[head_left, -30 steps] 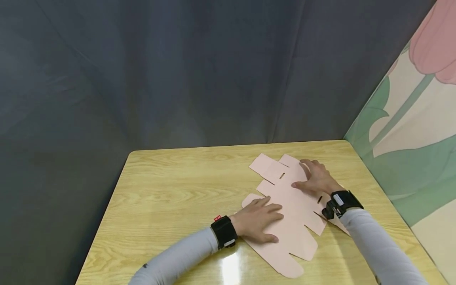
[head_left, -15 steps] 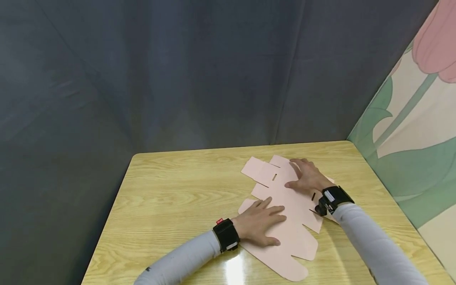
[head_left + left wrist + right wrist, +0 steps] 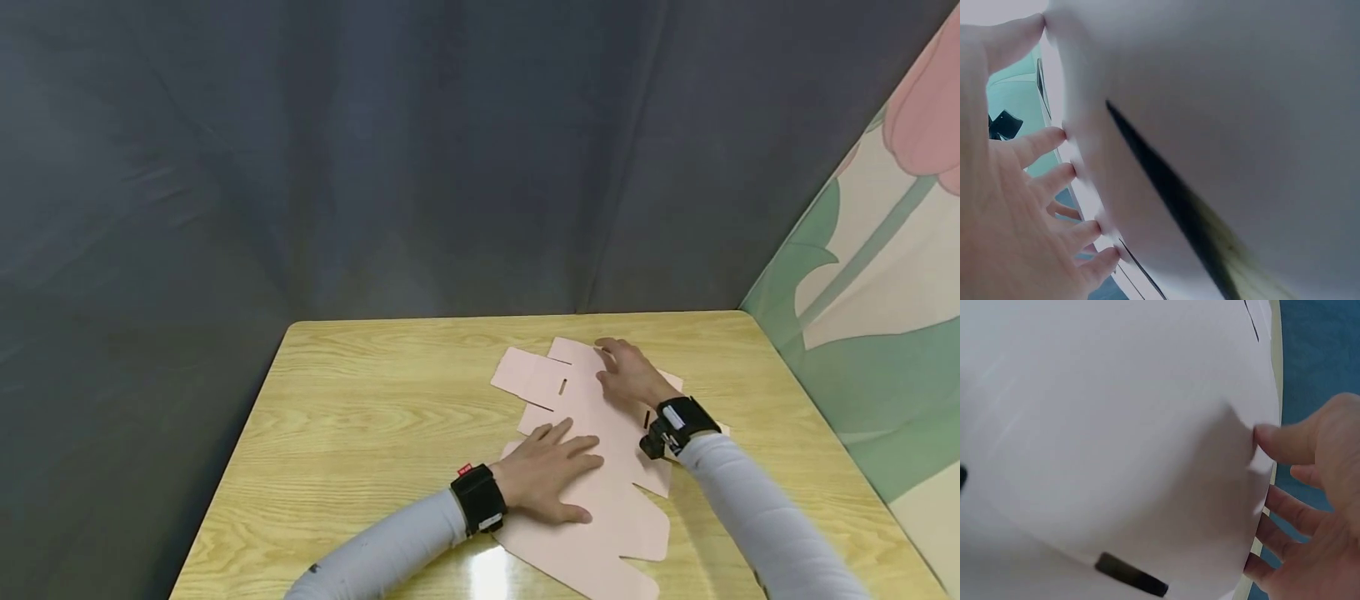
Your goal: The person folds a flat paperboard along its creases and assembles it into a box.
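Observation:
A flat pink cardboard box blank (image 3: 622, 500), cut with flaps and narrow slots, lies on the table. My left hand (image 3: 546, 479) rests on its near half, fingers spread and straight. In the left wrist view, the left hand's fingertips (image 3: 1069, 169) touch the cardboard (image 3: 1241, 75), and a dark tapering cut runs below. At the far right part of the blank is my right hand (image 3: 630, 375), fingers slightly bent. From the right wrist view, its thumb and fingertips (image 3: 1266, 434) meet the surface, close to the far edge. A slot (image 3: 1132, 575) shows beneath that wrist.
The wood-grain table (image 3: 375, 433) ends against a dark curtain (image 3: 450, 167) at the back. On the right stands a panel (image 3: 862, 350) printed with a pink tulip and green leaves.
The cardboard blank has turned a little anticlockwise, its far end swinging left. My right hand has moved left with it, while the left hand stays spread on the near half.

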Tool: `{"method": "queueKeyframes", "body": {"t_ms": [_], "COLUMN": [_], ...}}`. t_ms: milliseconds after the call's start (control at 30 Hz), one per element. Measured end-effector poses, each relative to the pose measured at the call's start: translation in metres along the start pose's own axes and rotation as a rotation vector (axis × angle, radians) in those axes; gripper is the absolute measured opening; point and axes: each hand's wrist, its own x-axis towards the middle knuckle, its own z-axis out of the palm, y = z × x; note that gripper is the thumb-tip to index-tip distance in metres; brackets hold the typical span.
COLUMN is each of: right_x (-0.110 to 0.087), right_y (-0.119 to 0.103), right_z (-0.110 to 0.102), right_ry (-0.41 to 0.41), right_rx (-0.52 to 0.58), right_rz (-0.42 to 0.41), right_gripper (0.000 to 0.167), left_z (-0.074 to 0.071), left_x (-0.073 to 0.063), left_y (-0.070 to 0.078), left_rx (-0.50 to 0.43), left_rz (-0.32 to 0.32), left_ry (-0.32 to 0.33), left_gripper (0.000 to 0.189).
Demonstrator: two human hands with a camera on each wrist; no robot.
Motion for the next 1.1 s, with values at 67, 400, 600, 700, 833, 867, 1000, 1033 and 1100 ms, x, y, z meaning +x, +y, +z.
{"method": "queueKeyframes", "body": {"t_ms": [67, 400, 600, 700, 833, 867, 1000, 1033, 1100], "right_x": [0.003, 0.012, 0.019, 0.022, 0.025, 0.025, 0.026, 0.027, 0.028], "right_y": [-0.003, -0.016, -0.030, -0.035, -0.040, -0.040, -0.039, -0.038, -0.038], "right_z": [0.005, 0.020, 0.027, 0.029, 0.033, 0.034, 0.035, 0.035, 0.034], "right_ry": [0.007, 0.011, 0.003, 0.004, -0.020, -0.022, 0.016, 0.030, 0.056], "right_rx": [-0.010, -0.012, 0.005, 0.019, -0.010, -0.027, -0.137, -0.157, -0.188], "right_rz": [-0.011, -0.078, -0.139, -0.157, -0.197, -0.203, -0.208, -0.210, -0.212], "right_gripper": [0.052, 0.049, 0.047, 0.047, 0.048, 0.049, 0.055, 0.056, 0.057], "left_z": [0.000, -0.001, -0.004, -0.006, -0.008, -0.008, -0.011, -0.011, -0.012], "left_x": [0.001, 0.008, 0.009, 0.008, 0.003, 0.002, -0.001, -0.001, 0.000], "left_y": [-0.001, -0.003, -0.001, 0.001, 0.002, 0.002, 0.002, 0.002, 0.000], "left_rx": [0.004, -0.003, -0.009, 0.008, 0.032, 0.033, 0.034, 0.040, 0.042], "left_rz": [-0.017, -0.151, -0.244, -0.267, -0.305, -0.316, -0.349, -0.356, -0.369], "left_ry": [-0.008, -0.017, -0.048, -0.045, -0.051, -0.055, -0.052, -0.046, -0.030], "left_gripper": [0.082, 0.095, 0.101, 0.103, 0.105, 0.106, 0.108, 0.109, 0.108]}}
